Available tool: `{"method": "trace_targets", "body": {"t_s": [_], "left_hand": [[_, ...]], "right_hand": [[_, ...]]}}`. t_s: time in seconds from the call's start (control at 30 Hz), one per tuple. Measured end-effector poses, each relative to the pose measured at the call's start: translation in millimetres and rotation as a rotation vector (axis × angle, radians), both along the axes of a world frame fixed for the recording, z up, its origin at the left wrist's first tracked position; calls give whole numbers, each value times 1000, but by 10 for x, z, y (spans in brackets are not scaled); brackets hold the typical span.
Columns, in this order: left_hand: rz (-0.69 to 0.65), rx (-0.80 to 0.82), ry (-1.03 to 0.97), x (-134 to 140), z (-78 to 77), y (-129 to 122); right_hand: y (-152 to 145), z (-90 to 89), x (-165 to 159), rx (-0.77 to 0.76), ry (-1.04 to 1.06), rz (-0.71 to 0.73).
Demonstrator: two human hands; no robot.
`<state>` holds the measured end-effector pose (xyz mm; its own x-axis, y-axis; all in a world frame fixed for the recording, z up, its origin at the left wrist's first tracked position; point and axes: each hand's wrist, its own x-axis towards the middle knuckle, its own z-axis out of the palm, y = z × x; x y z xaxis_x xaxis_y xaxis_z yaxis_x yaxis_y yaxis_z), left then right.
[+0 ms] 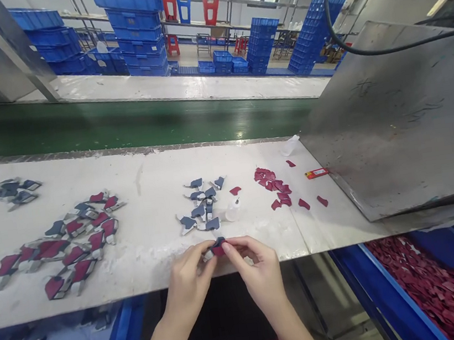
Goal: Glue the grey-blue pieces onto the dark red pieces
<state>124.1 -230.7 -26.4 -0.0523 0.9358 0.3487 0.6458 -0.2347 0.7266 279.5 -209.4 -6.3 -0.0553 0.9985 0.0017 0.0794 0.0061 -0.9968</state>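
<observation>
Just over the table's front edge, both hands hold one small dark-blue and grey moulded part [219, 247] with a red piece on its face. My left hand [188, 275] pinches its left end between thumb and fingers. The thumb of my right hand [259, 269] presses on the red face, with the fingers curled behind the right side. Beyond my hands lies a cluster of blue-and-white parts [199, 211] with no red on them. Loose red pieces [276, 185] lie further right. To the left is a larger group of parts with red faces [76, 251].
A blue bin [394, 296] full of red pieces [439, 287] stands lower right; another blue bin [125, 334] with parts is lower left. A metal panel [409, 129] bounds the right side. A green conveyor belt [141, 123] runs behind the white table [139, 204].
</observation>
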Motion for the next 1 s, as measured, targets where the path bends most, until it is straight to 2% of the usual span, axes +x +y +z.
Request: {"method": "trace_targets", "body": {"t_s": [0.23, 0.37, 0.5, 0.6, 0.7, 0.8, 0.87, 0.9, 1.0], "left_hand": [[-15, 44, -119, 96, 237, -89], [10, -92, -297, 120, 284, -139], [20, -263, -519, 136, 304, -181], [45, -308, -669, 167, 325, -187], [68, -302, -739, 205, 348, -181], [88, -266, -719, 223, 374, -181], [108, -234, -692, 221, 394, -192], [109, -215, -675, 218, 405, -200], [88, -150, -595, 205, 428, -231]], "right_hand": [[-76, 70, 64, 160, -97, -29], [-116, 76, 87, 237, -144, -46], [-157, 116, 85, 396, -226, -63], [-180, 128, 66, 532, -274, -92], [-193, 114, 57, 596, -321, -135], [-179, 117, 83, 548, -276, -175], [-149, 142, 125, 433, -209, -166], [-130, 157, 150, 361, -174, -117], [-89, 194, 205, 160, -39, 167]]}}
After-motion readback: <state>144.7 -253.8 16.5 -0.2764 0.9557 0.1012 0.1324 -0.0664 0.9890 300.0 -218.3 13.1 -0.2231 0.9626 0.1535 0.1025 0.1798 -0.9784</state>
